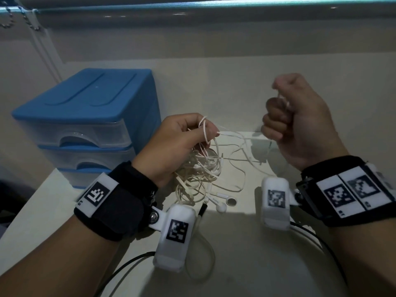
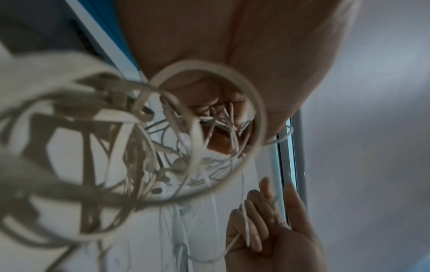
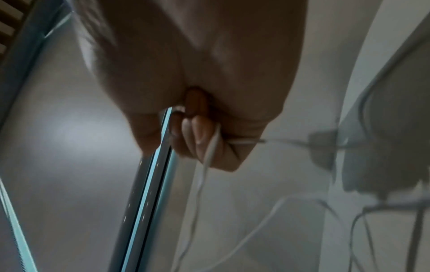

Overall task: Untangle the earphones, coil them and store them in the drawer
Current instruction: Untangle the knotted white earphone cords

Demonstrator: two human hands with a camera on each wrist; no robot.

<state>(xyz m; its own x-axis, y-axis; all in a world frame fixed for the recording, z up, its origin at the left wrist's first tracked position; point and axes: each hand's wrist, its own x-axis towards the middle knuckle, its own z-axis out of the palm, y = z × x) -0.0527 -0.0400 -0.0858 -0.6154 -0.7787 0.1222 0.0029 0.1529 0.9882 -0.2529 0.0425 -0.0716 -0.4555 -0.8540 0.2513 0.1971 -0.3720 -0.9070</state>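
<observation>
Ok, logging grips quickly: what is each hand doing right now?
Left hand: grips the tangled bundle of white earphone cables.
Right hand: fist closed on one white strand.

Left hand [image 1: 171, 144] curled, raised, right hand [image 1: 300, 125] apparently fisted, higher

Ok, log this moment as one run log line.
stage: untangling | left hand: grips earphone tangle | right hand: pulls one cord strand | drawer unit: drawers closed

Dim room: pale table [image 1: 278, 86] beneath a window frame [image 1: 192, 7].
</observation>
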